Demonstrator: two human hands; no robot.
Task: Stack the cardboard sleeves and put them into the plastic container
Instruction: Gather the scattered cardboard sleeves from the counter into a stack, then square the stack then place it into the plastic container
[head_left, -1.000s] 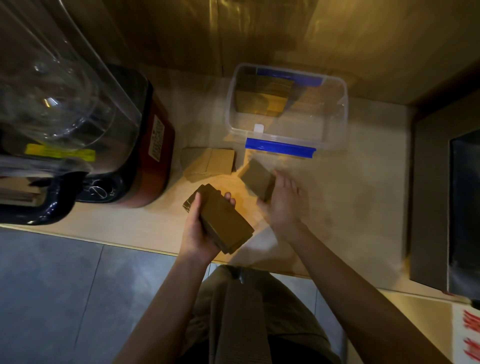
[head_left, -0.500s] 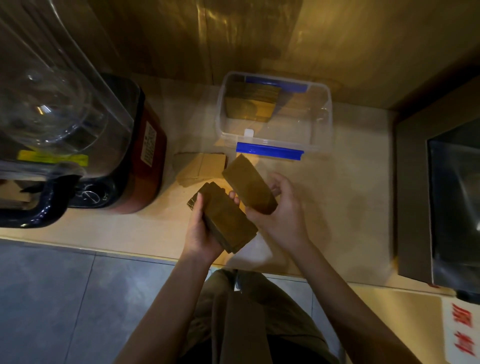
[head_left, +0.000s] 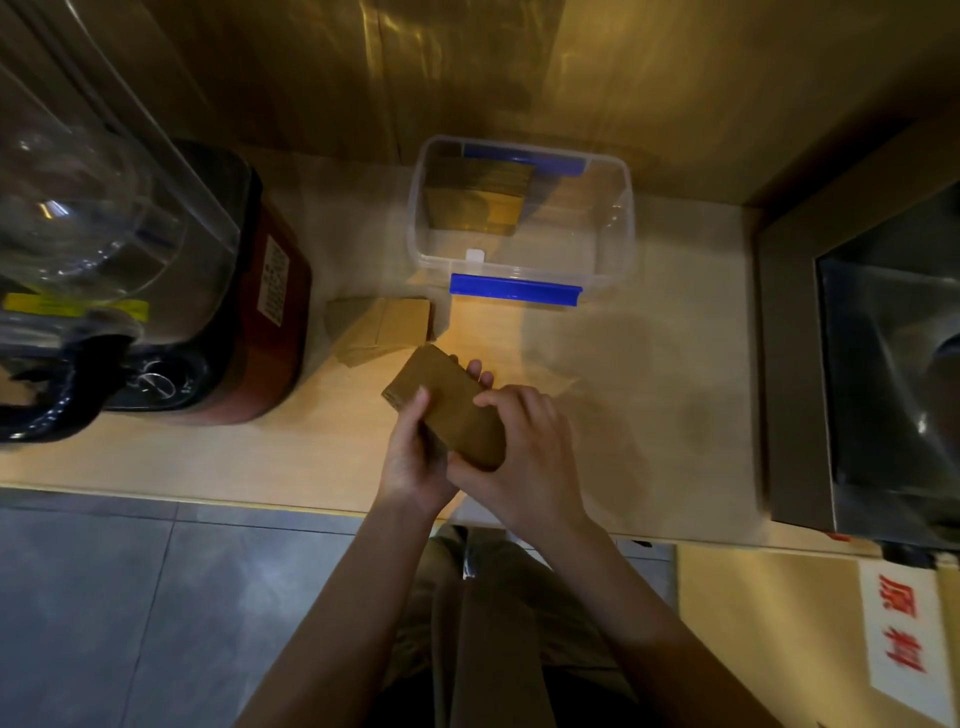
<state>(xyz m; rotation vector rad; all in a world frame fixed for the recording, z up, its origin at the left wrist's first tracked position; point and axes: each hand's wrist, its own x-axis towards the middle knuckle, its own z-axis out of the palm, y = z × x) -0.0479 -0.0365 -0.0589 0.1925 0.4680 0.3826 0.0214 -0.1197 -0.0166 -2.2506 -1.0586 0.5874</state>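
Note:
A thick stack of brown cardboard sleeves (head_left: 448, 410) is held above the counter's front part by both hands. My left hand (head_left: 413, 457) grips its left side, thumb on top. My right hand (head_left: 524, 447) clasps its right and near end, fingers curled over the top. A few loose sleeves (head_left: 384, 332) lie flat on the counter just beyond the stack. The clear plastic container (head_left: 615, 228) with blue clips stands open at the back, with a pile of sleeves (head_left: 480, 195) in its left half.
A blender with a clear jug and a red-and-black base (head_left: 249, 312) fills the left of the wooden counter (head_left: 649, 389). A metal appliance (head_left: 872, 364) stands at the right. The wall is close behind the container. A tiled floor lies below the counter's front edge.
My right hand brought the smaller bundle of sleeves onto the stack in my left hand. Both hands now hold one combined stack. The camera view shifted slightly.

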